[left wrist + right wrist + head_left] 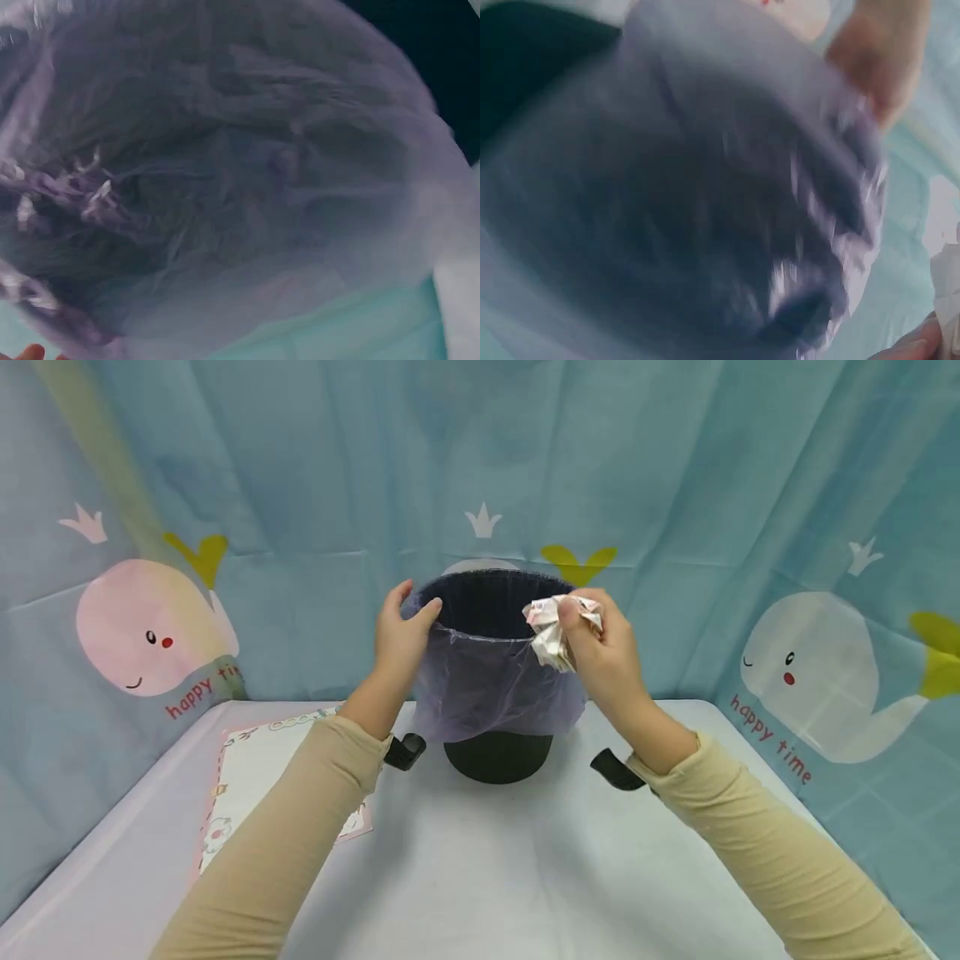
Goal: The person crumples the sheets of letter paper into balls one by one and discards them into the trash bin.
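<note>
A dark trash can (498,758) stands on the table, lined with a translucent purple garbage bag (495,685) folded down over its rim. My left hand (401,635) holds the can's left rim through the bag, thumb toward the opening. My right hand (607,652) grips a crumpled piece of paper (551,635), white with pinkish marks, at the right front of the rim. Both wrist views are mostly filled by the bag (247,165). The right wrist view also catches the crumpled paper (948,292) at its edge. The can's inner bottom is hidden.
A sheet with a decorated pink border (262,760) lies flat at the left, partly under the left sleeve (277,835). The white tabletop (480,877) is bounded by a blue curtain (660,468) with whale prints at the back and sides.
</note>
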